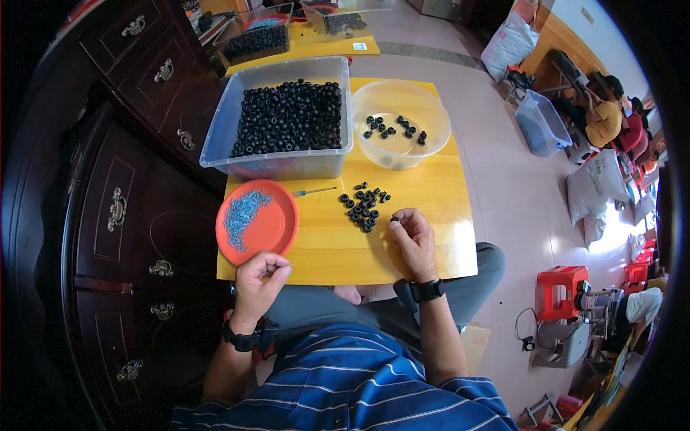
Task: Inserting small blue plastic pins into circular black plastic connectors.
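Note:
My right hand (414, 241) pinches a small round black knob (394, 220) between thumb and forefinger, just right of a loose group of black knobs (365, 204) on the yellow table. Close to the near rim of a red-orange plate (291, 228), my left hand (261, 285) has its thumb and forefinger pressed together; whatever they hold is too small to make out. Small bluish, screw-like pieces (243, 215) lie heaped in the plate. A thin screwdriver-like tool (316, 191) rests on the table between plate and knobs.
A clear bin (212, 147) full of black knobs stands at the back left, beside a round clear tub (440, 140) holding several knobs. Dark drawer cabinets (100, 215) border the left side. Another yellow table (323, 47) stands beyond. People sit at far right, near a red stool (563, 291).

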`<state>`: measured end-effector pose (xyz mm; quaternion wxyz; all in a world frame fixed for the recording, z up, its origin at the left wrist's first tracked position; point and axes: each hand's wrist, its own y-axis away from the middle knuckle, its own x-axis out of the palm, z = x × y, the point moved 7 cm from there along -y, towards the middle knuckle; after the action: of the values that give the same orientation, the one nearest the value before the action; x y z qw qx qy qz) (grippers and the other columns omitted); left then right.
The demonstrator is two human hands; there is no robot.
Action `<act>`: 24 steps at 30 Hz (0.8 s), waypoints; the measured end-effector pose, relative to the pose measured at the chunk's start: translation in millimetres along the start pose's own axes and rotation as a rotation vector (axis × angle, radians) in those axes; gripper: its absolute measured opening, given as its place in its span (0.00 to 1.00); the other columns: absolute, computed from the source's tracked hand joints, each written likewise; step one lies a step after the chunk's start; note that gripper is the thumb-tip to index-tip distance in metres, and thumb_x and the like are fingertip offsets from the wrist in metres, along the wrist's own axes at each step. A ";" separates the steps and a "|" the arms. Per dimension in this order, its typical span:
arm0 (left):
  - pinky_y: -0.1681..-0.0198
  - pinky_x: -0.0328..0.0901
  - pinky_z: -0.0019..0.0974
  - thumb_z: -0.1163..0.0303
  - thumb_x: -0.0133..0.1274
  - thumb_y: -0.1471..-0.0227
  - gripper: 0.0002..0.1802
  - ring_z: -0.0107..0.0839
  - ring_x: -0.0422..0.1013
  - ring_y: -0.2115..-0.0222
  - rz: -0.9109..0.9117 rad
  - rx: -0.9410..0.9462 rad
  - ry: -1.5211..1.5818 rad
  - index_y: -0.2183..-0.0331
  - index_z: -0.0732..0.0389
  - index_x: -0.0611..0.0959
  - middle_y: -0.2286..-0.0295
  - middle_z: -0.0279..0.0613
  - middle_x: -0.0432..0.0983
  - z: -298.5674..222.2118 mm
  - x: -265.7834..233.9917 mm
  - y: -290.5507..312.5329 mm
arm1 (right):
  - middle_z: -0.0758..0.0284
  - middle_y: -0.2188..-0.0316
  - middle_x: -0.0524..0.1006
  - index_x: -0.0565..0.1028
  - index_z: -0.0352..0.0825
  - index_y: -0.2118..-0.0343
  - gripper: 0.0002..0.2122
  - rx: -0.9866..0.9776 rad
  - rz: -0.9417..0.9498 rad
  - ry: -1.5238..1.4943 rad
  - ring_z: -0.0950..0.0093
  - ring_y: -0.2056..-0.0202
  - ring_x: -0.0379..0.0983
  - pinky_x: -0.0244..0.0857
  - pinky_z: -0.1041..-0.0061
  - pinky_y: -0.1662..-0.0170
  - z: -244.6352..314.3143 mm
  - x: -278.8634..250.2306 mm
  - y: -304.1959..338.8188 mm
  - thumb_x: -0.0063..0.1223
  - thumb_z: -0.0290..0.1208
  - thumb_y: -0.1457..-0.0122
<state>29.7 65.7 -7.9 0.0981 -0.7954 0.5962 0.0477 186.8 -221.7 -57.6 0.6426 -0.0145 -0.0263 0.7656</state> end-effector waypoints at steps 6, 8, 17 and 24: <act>0.69 0.66 0.21 0.81 0.58 0.47 0.04 0.14 0.72 0.75 -0.012 -0.003 0.000 0.66 0.66 0.81 0.75 0.30 0.77 -0.2 -0.5 3.9 | 0.75 0.74 0.75 0.74 0.32 0.63 0.06 0.019 -0.003 -0.001 0.87 0.72 0.70 0.66 0.85 0.67 -2.6 -0.7 0.0 0.58 0.26 0.39; 0.69 0.66 0.21 0.81 0.58 0.47 0.04 0.15 0.72 0.74 -0.006 -0.013 -0.027 0.66 0.66 0.81 0.75 0.30 0.77 -3.2 -0.1 6.7 | 0.75 0.74 0.75 0.74 0.32 0.63 0.06 0.034 0.005 -0.012 0.87 0.72 0.70 0.66 0.84 0.67 -7.3 -0.6 1.1 0.58 0.26 0.39; 0.68 0.67 0.22 0.81 0.58 0.46 0.04 0.15 0.72 0.74 -0.048 -0.023 -0.047 0.66 0.66 0.81 0.75 0.30 0.78 -5.5 -5.1 20.8 | 0.74 0.72 0.75 0.74 0.31 0.62 0.06 0.006 0.022 -0.040 0.86 0.71 0.70 0.66 0.84 0.65 -5.4 1.0 -3.8 0.58 0.26 0.39; 0.69 0.66 0.21 0.82 0.58 0.47 0.03 0.14 0.71 0.75 -0.051 -0.048 -0.084 0.67 0.67 0.81 0.75 0.30 0.77 -14.0 2.1 33.4 | 0.74 0.72 0.76 0.74 0.31 0.62 0.07 0.002 0.018 -0.016 0.86 0.72 0.70 0.67 0.84 0.66 -0.6 1.4 -1.7 0.58 0.27 0.39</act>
<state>-2.3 51.7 2.0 0.1051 -0.8098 0.5697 0.0927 188.2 -220.0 -58.1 0.6355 -0.0077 -0.0304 0.7715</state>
